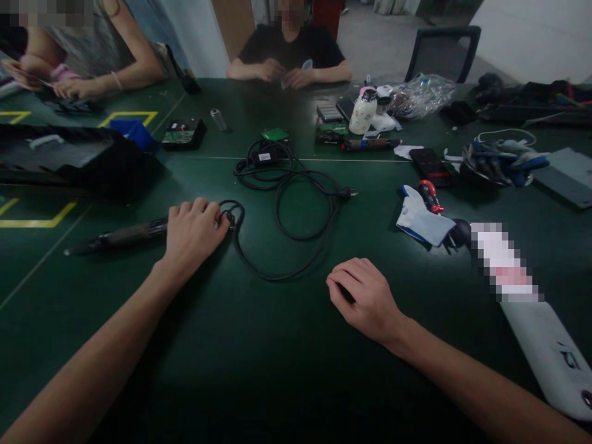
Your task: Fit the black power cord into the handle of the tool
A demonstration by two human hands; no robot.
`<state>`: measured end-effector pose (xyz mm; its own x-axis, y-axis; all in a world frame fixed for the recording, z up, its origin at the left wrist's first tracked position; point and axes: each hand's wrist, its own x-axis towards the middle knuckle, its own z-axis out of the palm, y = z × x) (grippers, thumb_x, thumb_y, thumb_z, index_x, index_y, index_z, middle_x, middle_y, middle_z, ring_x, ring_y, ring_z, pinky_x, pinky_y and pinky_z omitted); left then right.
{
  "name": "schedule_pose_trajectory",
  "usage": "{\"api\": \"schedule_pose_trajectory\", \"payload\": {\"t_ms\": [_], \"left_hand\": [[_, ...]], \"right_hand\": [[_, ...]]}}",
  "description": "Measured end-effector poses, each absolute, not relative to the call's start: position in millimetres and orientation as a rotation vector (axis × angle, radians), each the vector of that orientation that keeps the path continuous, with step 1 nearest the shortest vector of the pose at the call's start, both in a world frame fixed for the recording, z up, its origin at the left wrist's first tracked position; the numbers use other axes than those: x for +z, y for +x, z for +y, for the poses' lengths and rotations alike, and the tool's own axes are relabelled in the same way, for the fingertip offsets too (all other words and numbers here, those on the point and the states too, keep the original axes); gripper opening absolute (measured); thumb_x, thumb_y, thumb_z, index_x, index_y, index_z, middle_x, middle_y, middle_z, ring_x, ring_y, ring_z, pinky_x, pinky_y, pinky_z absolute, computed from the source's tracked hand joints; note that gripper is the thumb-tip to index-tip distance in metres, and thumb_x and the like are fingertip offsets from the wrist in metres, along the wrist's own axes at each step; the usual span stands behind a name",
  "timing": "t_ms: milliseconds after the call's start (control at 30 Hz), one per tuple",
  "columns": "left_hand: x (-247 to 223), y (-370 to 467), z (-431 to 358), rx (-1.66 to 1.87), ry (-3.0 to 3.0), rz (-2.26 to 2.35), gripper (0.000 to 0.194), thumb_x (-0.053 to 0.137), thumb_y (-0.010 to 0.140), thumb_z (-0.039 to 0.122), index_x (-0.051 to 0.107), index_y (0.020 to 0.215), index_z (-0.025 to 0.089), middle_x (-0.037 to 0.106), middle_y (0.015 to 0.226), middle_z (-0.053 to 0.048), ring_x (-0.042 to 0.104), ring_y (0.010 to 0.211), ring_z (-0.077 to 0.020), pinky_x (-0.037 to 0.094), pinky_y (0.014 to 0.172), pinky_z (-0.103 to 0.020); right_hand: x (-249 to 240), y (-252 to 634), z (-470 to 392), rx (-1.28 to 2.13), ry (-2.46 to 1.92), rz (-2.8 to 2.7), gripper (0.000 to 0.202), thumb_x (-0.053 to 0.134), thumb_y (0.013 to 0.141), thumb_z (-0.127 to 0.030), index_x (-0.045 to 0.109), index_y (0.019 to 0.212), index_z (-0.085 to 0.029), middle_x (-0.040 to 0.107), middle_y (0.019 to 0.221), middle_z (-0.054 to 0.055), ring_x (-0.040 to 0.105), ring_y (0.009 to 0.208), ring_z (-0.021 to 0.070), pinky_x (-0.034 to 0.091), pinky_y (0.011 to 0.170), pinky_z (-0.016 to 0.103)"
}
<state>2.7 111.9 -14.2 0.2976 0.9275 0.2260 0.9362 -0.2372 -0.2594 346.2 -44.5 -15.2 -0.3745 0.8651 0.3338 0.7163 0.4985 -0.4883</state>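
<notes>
My left hand (194, 234) is closed over the rear end of a dark, pen-shaped electric screwdriver (124, 236) that lies on the green table, its tip pointing left. From under my fingers a black power cord (272, 279) runs out and loops across the middle of the table to a plug (346, 192) and a small black adapter box (264, 156). My right hand (363, 296) rests on the table to the right of the cord. Its fingers are curled towards the thumb, and nothing shows between them.
To the right lie a white-blue glove (423, 219), a red-black screwdriver (430, 196), a phone (432, 166) and a bowl of gloves (497, 163). A black tray (60, 154) stands left. Circuit boards (275, 134) and a bottle (363, 112) are further back. Two people sit across the table.
</notes>
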Motion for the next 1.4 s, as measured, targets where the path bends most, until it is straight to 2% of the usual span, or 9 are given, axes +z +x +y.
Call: {"api": "schedule_pose_trajectory", "payload": {"t_ms": [300, 433, 567, 867, 933, 1067, 1200, 1267, 1400], "left_hand": [[-9, 103, 38, -0.154, -2.666, -1.195, 0.019, 0.048, 0.100, 0.031, 0.061, 0.098, 0.018, 0.062, 0.098, -0.010, 0.056, 0.093, -0.0276, 0.037, 0.081, -0.043], [-10, 127, -12, -0.182, -2.911, -0.855, 0.013, 0.054, 0.098, 0.032, 0.059, 0.099, 0.020, 0.062, 0.104, -0.008, 0.056, 0.093, -0.0255, 0.038, 0.081, -0.043], [-14, 134, -34, -0.242, -3.011, -0.580, 0.014, 0.051, 0.100, 0.032, 0.058, 0.102, 0.020, 0.062, 0.112, -0.006, 0.057, 0.095, -0.0236, 0.040, 0.084, -0.042], [-15, 127, -2, -0.278, -2.915, -0.790, 0.015, 0.050, 0.101, 0.027, 0.060, 0.109, 0.019, 0.063, 0.121, -0.007, 0.058, 0.106, -0.0256, 0.043, 0.086, -0.042], [-15, 126, 4, -0.290, -2.889, -0.821, 0.015, 0.050, 0.101, 0.028, 0.061, 0.107, 0.019, 0.064, 0.119, -0.007, 0.059, 0.104, -0.0252, 0.044, 0.085, -0.042], [-17, 125, 7, -0.345, -2.878, -0.802, 0.015, 0.052, 0.101, 0.029, 0.063, 0.105, 0.019, 0.066, 0.118, -0.008, 0.062, 0.103, -0.0244, 0.047, 0.086, -0.042], [-14, 124, 5, -0.364, -2.894, -0.802, 0.016, 0.053, 0.101, 0.029, 0.064, 0.106, 0.018, 0.065, 0.121, -0.008, 0.062, 0.107, -0.0247, 0.050, 0.090, -0.042], [-13, 122, 5, -0.364, -2.909, -0.805, 0.015, 0.054, 0.101, 0.029, 0.063, 0.108, 0.019, 0.065, 0.124, -0.007, 0.061, 0.112, -0.0248, 0.051, 0.092, -0.041], [-14, 117, 9, -0.366, -2.926, -0.770, 0.014, 0.056, 0.100, 0.027, 0.063, 0.111, 0.021, 0.065, 0.126, -0.005, 0.061, 0.114, -0.0236, 0.053, 0.093, -0.039]], "right_hand": [[-11, 352, -40, 0.329, -1.344, -1.907, 0.012, 0.057, 0.096, -0.015, 0.065, 0.088, -0.019, 0.067, 0.089, 0.005, 0.061, 0.086, 0.0199, 0.046, 0.080, 0.038], [-11, 353, -35, 0.434, -1.431, -1.821, 0.017, 0.054, 0.098, -0.018, 0.064, 0.084, -0.020, 0.065, 0.085, 0.003, 0.062, 0.082, 0.0183, 0.046, 0.078, 0.035], [-13, 352, -34, 0.494, -1.443, -1.817, 0.019, 0.053, 0.099, -0.019, 0.064, 0.083, -0.021, 0.064, 0.084, 0.003, 0.062, 0.080, 0.0179, 0.046, 0.076, 0.034], [-14, 348, -47, 0.238, -1.403, -2.089, 0.013, 0.056, 0.095, -0.021, 0.065, 0.086, -0.019, 0.067, 0.088, 0.006, 0.059, 0.084, 0.0214, 0.042, 0.079, 0.038], [-11, 344, -50, 0.235, -1.425, -2.192, 0.011, 0.058, 0.095, -0.026, 0.066, 0.094, -0.019, 0.068, 0.094, 0.008, 0.058, 0.088, 0.0228, 0.041, 0.080, 0.039], [-6, 340, -51, 0.267, -1.491, -2.285, 0.022, 0.067, 0.091, -0.039, 0.067, 0.103, -0.020, 0.067, 0.102, 0.010, 0.056, 0.095, 0.0266, 0.039, 0.082, 0.041], [-7, 339, -50, 0.288, -1.546, -2.269, 0.016, 0.066, 0.088, -0.026, 0.066, 0.103, -0.021, 0.067, 0.102, 0.008, 0.056, 0.098, 0.0266, 0.038, 0.083, 0.041], [-7, 338, -50, 0.299, -1.568, -2.260, 0.019, 0.065, 0.087, -0.021, 0.066, 0.106, -0.022, 0.067, 0.103, 0.007, 0.056, 0.099, 0.0264, 0.038, 0.084, 0.041], [-7, 335, -48, 0.319, -1.573, -2.251, 0.024, 0.068, 0.091, -0.030, 0.067, 0.113, -0.023, 0.068, 0.107, 0.007, 0.056, 0.100, 0.0263, 0.037, 0.085, 0.043]]}}
